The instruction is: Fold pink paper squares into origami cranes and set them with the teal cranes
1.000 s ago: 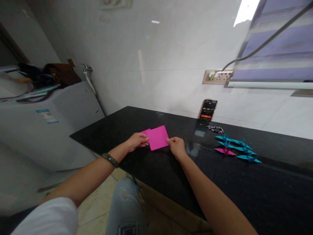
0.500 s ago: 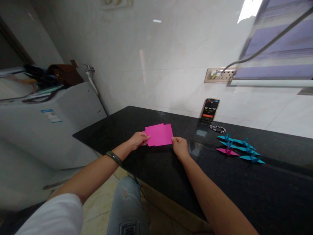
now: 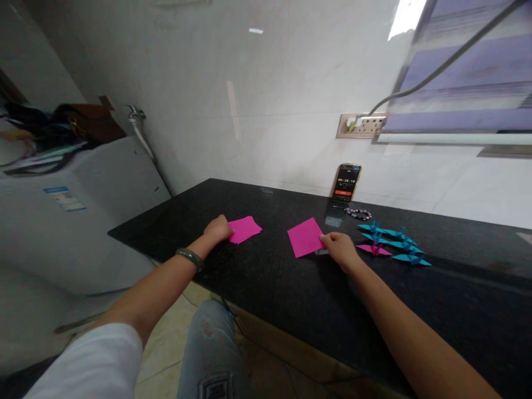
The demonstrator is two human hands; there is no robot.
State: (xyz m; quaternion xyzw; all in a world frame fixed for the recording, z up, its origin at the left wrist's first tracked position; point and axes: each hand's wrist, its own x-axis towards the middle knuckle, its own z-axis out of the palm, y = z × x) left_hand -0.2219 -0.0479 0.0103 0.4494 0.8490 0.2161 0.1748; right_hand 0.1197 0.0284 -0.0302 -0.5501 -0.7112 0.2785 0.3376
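Observation:
My left hand (image 3: 218, 229) pinches the left edge of a small stack of pink paper squares (image 3: 246, 229), whose corners fan out unevenly. Between thumb and fingers of my right hand (image 3: 339, 249) is one pink paper square (image 3: 305, 237), held by its right corner. A gap of dark counter separates this sheet from the stack. To the right of my right hand stand several blue paper cranes (image 3: 401, 240) in rows, along with one pink paper crane (image 3: 374, 249).
The black countertop (image 3: 257, 288) runs along a tiled wall. A phone (image 3: 346, 183) showing a timer leans against that wall, with a beaded bracelet (image 3: 358, 214) before it. A wall socket (image 3: 361, 126) holds a plugged-in cable. At left stands a white appliance (image 3: 100, 194) with a brown bag (image 3: 89, 122) on top.
One pink sheet has come away from the stack and moved right in my right hand. My left hand has shifted left with the stack. The view has turned slightly right.

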